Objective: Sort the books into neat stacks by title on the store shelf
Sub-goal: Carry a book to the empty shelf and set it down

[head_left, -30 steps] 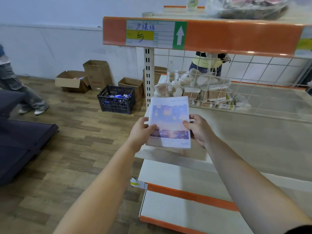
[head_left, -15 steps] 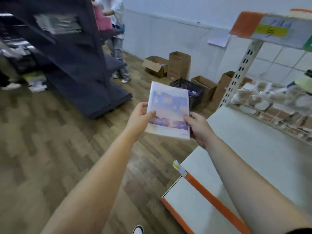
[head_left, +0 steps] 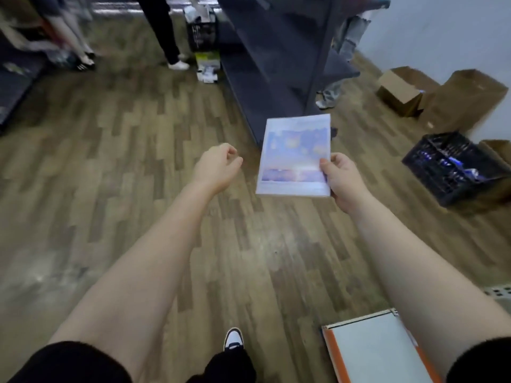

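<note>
A thin book (head_left: 294,157) with a pale blue and purple cover hangs over the wooden floor, held at its lower right corner by my right hand (head_left: 343,179). My left hand (head_left: 217,168) is off the book, a short way to its left, with fingers loosely curled and nothing in it. Only a white corner with an orange edge of the store shelf (head_left: 370,352) shows, at the bottom right, below my right forearm.
A dark grey shelving unit (head_left: 276,59) stands ahead. A black crate (head_left: 453,167) and cardboard boxes (head_left: 442,95) sit on the floor at the right. Legs of other people (head_left: 168,31) show at the top. My shoe (head_left: 233,338) is at the bottom.
The view has swung left, away from the orange shelf toward the floor. My left hand has let go of the book; the right hand alone now holds it.
</note>
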`<state>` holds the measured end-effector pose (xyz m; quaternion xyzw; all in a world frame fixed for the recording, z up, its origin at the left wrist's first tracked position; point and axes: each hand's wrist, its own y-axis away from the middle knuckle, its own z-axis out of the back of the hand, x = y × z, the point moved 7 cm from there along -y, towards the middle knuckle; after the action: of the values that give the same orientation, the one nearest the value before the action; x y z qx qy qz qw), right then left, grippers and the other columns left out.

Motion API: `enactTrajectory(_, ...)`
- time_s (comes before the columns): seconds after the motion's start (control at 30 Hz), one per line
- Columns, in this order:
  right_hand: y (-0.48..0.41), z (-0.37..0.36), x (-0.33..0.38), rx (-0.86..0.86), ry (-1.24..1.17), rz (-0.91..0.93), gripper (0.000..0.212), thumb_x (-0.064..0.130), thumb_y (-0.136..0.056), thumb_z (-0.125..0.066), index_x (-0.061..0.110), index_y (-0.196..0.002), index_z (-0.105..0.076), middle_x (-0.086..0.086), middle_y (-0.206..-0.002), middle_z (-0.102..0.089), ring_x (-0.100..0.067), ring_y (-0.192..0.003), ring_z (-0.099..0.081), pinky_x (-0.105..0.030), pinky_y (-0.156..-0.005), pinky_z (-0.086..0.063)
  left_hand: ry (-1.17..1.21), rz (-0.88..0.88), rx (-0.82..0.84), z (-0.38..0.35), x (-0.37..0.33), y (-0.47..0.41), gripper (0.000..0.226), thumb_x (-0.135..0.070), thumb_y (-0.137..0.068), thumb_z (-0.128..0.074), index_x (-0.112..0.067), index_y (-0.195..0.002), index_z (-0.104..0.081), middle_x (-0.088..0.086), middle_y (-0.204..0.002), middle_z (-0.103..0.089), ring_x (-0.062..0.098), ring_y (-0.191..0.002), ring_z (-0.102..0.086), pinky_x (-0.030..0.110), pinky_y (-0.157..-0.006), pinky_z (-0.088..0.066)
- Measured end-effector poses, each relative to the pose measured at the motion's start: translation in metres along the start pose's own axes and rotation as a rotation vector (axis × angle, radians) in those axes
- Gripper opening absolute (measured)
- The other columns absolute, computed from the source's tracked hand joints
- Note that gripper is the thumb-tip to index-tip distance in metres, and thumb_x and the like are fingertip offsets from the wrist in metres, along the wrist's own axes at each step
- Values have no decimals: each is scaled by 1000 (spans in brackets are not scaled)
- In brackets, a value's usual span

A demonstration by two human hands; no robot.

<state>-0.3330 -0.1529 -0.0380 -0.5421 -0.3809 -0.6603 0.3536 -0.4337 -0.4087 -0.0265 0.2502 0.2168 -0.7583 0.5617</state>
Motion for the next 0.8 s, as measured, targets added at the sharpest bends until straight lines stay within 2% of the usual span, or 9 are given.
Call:
enactTrajectory(0.13, -50, -64, 4, 46, 6, -10, 17, 13, -100, -48, 18, -84, -51, -2, -83, -61, -9, -65, -57, -19, -53, -47, -209, 21, -53, 31, 47, -38, 38, -38, -92, -50, -19, -124, -54, 7, -127, -55, 28, -117, -51, 43, -96, -41)
enactTrajectory(0.3, -108, -127, 12, 121, 44, -20, 10, 16, -98, -50, 17, -89, -55, 1, -86, -63, -10, -70, -59, -27, -63, -49, -346, 32, -108, 59, 83, -89, 41, -37, -93, -49, -18, -128, -51, 8, -130, -52, 27, -119, -49, 43, -95, -37)
enactTrajectory(0.47, -184, -170, 19, 147, 66, -16, 9, 20, -97, -51, 15, -97, -58, -8, -102, -66, -21, -88, -63, -45, -83, -53, -408, 11, -147, 72, 108, -156, 40, -36, -92, -50, -16, -126, -52, 7, -127, -54, 27, -119, -48, 42, -96, -35)
enactTrajectory(0.57, -239, -193, 32, 157, 92, -2, 10, 24, -96, -51, 17, -97, -58, -10, -106, -67, -27, -94, -65, -49, -90, -52, -425, 1, -172, 80, 118, -206, 40, -35, -91, -50, -16, -127, -52, 6, -127, -54, 25, -120, -48, 41, -96, -33)
enactTrajectory(0.63, -277, -208, 42, 165, 114, 15, 11, 27, -95, -52, 19, -96, -59, -11, -107, -67, -30, -99, -66, -50, -92, -53, -439, 11, -177, 88, 123, -243, 41, -35, -92, -49, -16, -128, -51, 4, -129, -53, 24, -121, -47, 41, -98, -32)
enactTrajectory(0.73, -340, -233, 66, 178, 101, 36, 10, 25, -97, -50, 20, -93, -57, -3, -96, -67, -21, -87, -66, -43, -84, -55, -462, 27, -192, 104, 127, -306, 41, -35, -92, -48, -17, -128, -51, 4, -130, -53, 23, -121, -47, 42, -98, -32)
enactTrajectory(0.8, -378, -247, 80, 185, 91, 33, 11, 27, -97, -50, 20, -95, -58, -2, -98, -68, -22, -89, -67, -45, -84, -56, -484, 35, -201, 113, 130, -343, 41, -35, -93, -48, -16, -129, -51, 4, -130, -53, 23, -122, -47, 41, -99, -31)
